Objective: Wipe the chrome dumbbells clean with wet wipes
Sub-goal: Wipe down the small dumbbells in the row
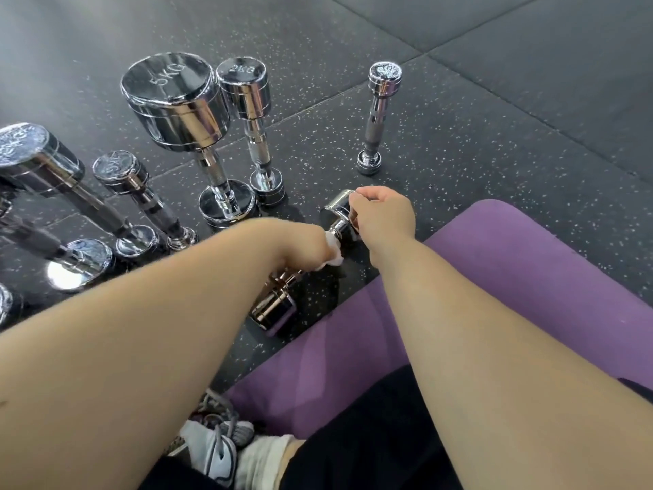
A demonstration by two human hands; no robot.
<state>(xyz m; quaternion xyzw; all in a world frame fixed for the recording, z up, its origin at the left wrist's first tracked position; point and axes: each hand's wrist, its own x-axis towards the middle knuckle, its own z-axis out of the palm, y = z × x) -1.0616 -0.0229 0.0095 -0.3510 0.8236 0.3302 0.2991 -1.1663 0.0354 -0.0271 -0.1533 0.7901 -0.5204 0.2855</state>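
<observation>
On the speckled black floor (pixel 459 143) at the far left a big dumbbell (pixel 40 160) stands on end, with a small dumbbell (pixel 122 171) just beside it; further right the 5KG dumbbell (pixel 180 107) and the 2KG dumbbell (pixel 247 97) stand upright, close together; at the bottom edge a grey and white shoe (pixel 215 447) shows; the left hand (pixel 300 242) reaches in from the lower left, its grip closed round a white wet wipe (pixel 334 256) that is bunched against the handle of a dumbbell (pixel 275 311); its fingers are hidden behind the wrist; this dumbbell lies tilted on the floor just off the mat's edge, one head near the person, the other raised and further off; the right hand (pixel 383 213) takes that further head from above, its grip narrow, fingertips curled over the chrome rim; behind it, well apart, a slim dumbbell (pixel 378 114) stands upright alone; at the right a purple mat (pixel 530 270) lies flat on the floor, under the right forearm.
</observation>
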